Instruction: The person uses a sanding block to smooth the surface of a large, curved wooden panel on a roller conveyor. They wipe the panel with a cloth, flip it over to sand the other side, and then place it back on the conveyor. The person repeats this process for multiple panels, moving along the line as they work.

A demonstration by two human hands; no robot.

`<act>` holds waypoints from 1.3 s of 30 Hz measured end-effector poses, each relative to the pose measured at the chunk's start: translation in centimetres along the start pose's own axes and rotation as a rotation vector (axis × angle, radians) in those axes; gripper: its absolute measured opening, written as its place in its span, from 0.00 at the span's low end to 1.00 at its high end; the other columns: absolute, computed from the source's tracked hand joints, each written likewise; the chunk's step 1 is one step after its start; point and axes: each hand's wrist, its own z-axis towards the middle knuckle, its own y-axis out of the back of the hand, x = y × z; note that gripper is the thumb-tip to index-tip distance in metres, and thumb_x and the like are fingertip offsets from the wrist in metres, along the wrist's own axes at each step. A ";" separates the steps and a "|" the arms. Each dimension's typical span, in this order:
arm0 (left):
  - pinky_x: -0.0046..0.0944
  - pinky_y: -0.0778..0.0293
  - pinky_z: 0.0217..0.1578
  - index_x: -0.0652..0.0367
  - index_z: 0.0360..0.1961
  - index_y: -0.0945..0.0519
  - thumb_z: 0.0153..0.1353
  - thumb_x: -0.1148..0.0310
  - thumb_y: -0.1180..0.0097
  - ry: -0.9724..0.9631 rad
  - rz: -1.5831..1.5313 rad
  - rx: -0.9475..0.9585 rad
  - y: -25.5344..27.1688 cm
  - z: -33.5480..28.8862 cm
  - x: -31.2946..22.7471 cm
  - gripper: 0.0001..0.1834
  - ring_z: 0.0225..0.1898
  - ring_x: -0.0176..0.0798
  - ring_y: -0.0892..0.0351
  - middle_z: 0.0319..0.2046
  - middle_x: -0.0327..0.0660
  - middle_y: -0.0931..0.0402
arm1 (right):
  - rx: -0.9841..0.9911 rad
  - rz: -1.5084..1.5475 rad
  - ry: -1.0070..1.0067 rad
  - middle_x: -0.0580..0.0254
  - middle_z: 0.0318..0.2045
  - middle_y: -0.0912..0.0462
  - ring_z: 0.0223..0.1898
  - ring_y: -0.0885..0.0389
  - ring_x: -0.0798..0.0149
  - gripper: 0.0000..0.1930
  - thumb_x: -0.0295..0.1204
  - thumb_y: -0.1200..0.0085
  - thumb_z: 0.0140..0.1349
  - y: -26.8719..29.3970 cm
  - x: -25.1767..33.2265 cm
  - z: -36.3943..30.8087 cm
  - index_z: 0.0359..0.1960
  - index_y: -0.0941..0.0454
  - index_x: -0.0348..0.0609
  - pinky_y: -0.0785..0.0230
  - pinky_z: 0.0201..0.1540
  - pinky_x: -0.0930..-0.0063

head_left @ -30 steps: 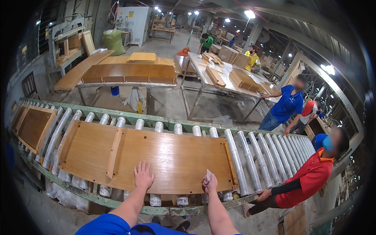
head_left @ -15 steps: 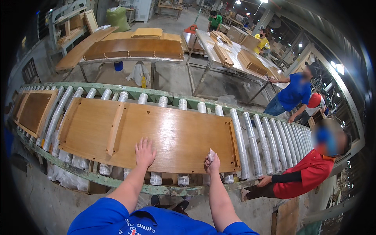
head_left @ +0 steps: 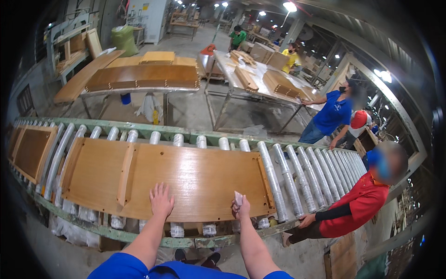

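No text legible. Pale mark (head_left: 338, 107) on co-worker's blue shirt (head_left: 332, 116), well beyond right fingers (head_left: 236, 205), too small to read.

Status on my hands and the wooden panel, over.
Left hand open on wooden panel; right hand gripping small pale piece. Panel across rollers. Framed panel left of it; co-worker's hand by rail, right.

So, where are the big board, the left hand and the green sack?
Big board (head_left: 191, 177): head view, middle of its bare top.
Left hand (head_left: 161, 202): head view, back of the hand.
Green sack (head_left: 124, 41): head view, middle of its side.
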 end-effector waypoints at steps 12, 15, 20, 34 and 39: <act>0.55 0.57 0.64 0.54 0.58 0.33 0.57 0.56 0.52 -0.007 -0.008 -0.017 0.3 -0.4 -0.2 0.28 0.65 0.47 0.51 0.62 0.44 0.43 | -0.007 0.029 -0.012 0.57 0.19 0.28 0.10 0.41 0.71 0.21 0.46 0.67 0.68 0.5 -0.1 -0.2 0.35 0.29 0.40 0.51 0.11 0.79; 0.56 0.56 0.63 0.54 0.57 0.33 0.56 0.57 0.51 -0.008 0.005 -0.020 0.2 -0.2 0.0 0.28 0.65 0.48 0.50 0.61 0.44 0.42 | -0.009 0.031 -0.010 0.57 0.19 0.28 0.10 0.41 0.71 0.21 0.45 0.68 0.68 0.1 0.1 -0.1 0.36 0.29 0.40 0.50 0.11 0.79; 0.57 0.54 0.62 0.55 0.56 0.32 0.56 0.57 0.50 -0.022 0.012 -0.035 0.0 -0.6 0.1 0.27 0.64 0.48 0.49 0.60 0.44 0.41 | 0.038 0.048 -0.006 0.57 0.19 0.28 0.11 0.41 0.71 0.21 0.45 0.69 0.68 0.4 -0.1 -0.5 0.35 0.29 0.40 0.50 0.12 0.78; 0.55 0.57 0.63 0.54 0.57 0.32 0.57 0.56 0.52 0.009 0.001 -0.013 -0.4 -0.4 0.2 0.27 0.65 0.48 0.51 0.61 0.45 0.43 | 0.011 0.043 -0.025 0.57 0.20 0.27 0.10 0.40 0.71 0.20 0.45 0.68 0.68 0.3 -0.1 -0.5 0.35 0.30 0.41 0.50 0.12 0.79; 0.53 0.58 0.64 0.52 0.57 0.32 0.57 0.55 0.52 0.030 0.010 -0.012 -0.4 -0.4 0.2 0.27 0.65 0.50 0.53 0.62 0.47 0.45 | 0.017 0.061 -0.028 0.57 0.19 0.27 0.10 0.41 0.72 0.20 0.45 0.68 0.68 0.2 0.0 -0.6 0.35 0.30 0.41 0.51 0.11 0.79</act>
